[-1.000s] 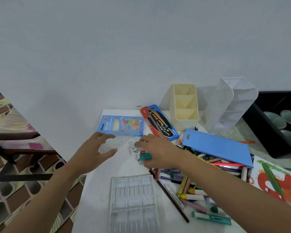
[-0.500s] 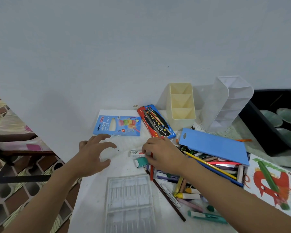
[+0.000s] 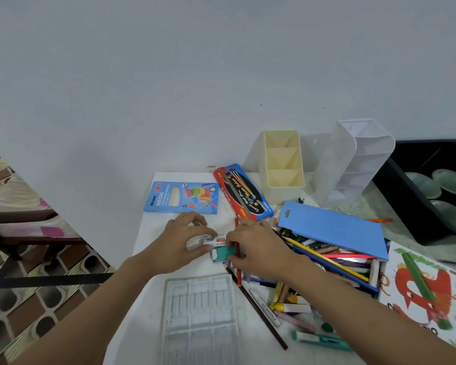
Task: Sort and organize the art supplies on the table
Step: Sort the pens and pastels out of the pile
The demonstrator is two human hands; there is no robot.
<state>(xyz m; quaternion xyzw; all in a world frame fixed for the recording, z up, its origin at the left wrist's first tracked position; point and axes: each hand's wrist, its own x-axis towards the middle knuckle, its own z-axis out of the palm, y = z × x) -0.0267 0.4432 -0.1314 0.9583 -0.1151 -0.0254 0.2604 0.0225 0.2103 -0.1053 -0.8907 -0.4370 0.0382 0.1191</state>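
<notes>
White table [image 3: 250, 333] against pale wall [image 3: 221, 75]

Clear tray [image 3: 199, 312]: thin moulded plastic, glossy, scuffed. Cream organizer [image 3: 282, 180]: opaque plastic, smooth satin. Tall organizer [image 3: 353, 164]: frosted translucent plastic. Ninso pencil box [image 3: 182, 197]: printed card, semi-matt. Red-black pencil box [image 3: 244, 192]: printed card, glossier (catches light). Blue flap [image 3: 332, 229]: matt, card or plastic, can't tell. Small white box [image 3: 213, 239]: printed card. Red pencil [image 3: 238, 272]: lacquered wood. Colouring book [image 3: 427, 285]: glossy paper. Tabletop [image 3: 153, 259]: white, matt, smudged.
</notes>
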